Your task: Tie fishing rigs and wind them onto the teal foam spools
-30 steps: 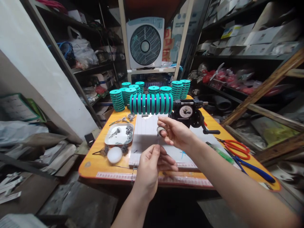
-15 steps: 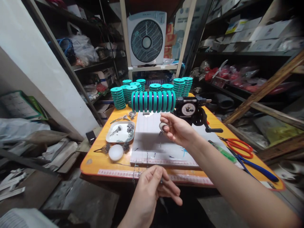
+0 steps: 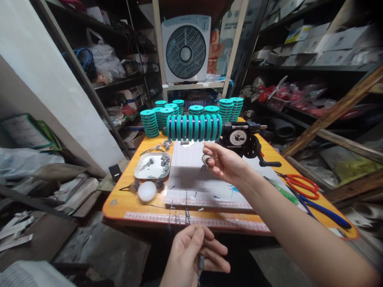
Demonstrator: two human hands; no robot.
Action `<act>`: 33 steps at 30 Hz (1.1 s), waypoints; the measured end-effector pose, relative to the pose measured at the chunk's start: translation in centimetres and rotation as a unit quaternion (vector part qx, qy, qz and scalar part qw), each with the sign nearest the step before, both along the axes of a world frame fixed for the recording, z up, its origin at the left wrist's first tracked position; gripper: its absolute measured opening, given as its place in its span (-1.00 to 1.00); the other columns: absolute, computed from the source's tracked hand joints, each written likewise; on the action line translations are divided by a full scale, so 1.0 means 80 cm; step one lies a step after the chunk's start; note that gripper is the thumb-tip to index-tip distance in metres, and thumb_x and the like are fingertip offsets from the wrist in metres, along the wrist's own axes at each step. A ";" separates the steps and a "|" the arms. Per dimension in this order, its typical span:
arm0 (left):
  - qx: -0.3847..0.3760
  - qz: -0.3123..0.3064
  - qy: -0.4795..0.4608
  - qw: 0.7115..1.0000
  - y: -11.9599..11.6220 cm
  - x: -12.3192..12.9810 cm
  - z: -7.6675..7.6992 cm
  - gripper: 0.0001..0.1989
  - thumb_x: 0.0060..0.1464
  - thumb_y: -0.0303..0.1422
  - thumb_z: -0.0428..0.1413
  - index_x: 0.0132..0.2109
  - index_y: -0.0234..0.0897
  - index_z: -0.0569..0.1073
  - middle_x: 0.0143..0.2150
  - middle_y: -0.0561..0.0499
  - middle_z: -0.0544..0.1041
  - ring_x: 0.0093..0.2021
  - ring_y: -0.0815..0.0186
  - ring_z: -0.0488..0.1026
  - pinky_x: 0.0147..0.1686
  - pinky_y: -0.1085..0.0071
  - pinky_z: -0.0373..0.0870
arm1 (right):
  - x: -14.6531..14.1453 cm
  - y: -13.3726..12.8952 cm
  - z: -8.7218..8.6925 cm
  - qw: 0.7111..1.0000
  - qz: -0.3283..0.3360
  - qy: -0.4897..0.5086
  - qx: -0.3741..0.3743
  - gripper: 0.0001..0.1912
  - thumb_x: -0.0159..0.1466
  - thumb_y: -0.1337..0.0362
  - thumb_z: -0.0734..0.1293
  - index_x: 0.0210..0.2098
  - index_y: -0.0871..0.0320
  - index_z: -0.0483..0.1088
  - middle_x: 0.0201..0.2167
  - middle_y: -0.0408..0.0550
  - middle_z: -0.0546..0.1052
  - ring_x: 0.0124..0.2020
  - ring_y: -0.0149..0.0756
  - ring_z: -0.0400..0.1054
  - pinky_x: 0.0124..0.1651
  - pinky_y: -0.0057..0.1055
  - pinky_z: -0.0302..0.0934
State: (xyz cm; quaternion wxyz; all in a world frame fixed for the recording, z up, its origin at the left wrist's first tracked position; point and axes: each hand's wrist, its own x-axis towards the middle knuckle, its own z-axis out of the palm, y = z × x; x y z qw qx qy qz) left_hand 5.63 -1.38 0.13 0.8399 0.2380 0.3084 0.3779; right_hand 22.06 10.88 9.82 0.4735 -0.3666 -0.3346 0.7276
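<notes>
Head view shows two hands held over a bench (image 3: 119,209). A small pale roll (image 3: 206,160) is pinched by the thumb and fingertips of the right hand (image 3: 225,162), just above a white board (image 3: 191,187). It looks light and a bit hard, so it is best held by its round sides. The left hand (image 3: 189,255) is low, past the near edge of the bench, and its fingers are pressed together on a thin dark piece (image 3: 200,265). Just what that piece is cannot be told. It looks light and thin and may slip, so it should be held near its top with the fingertips, and not be bent. Teal spools wound with purple line (image 3: 194,127) are set just behind the board, next to a hand crank winder (image 3: 239,137).
</notes>
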 end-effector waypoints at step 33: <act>-0.049 -0.038 -0.051 0.997 -0.017 -0.017 -0.024 -0.76 0.15 -0.29 0.08 -0.33 -0.44 0.42 -0.37 -0.20 0.58 -0.45 0.26 0.56 -0.46 0.51 0.43 | 0.004 -0.001 -0.005 0.999 0.011 -0.025 0.020 -0.70 0.31 0.12 0.20 -0.45 0.19 0.16 -0.69 -0.23 0.26 -0.79 -0.60 0.05 -0.79 -0.70 -0.04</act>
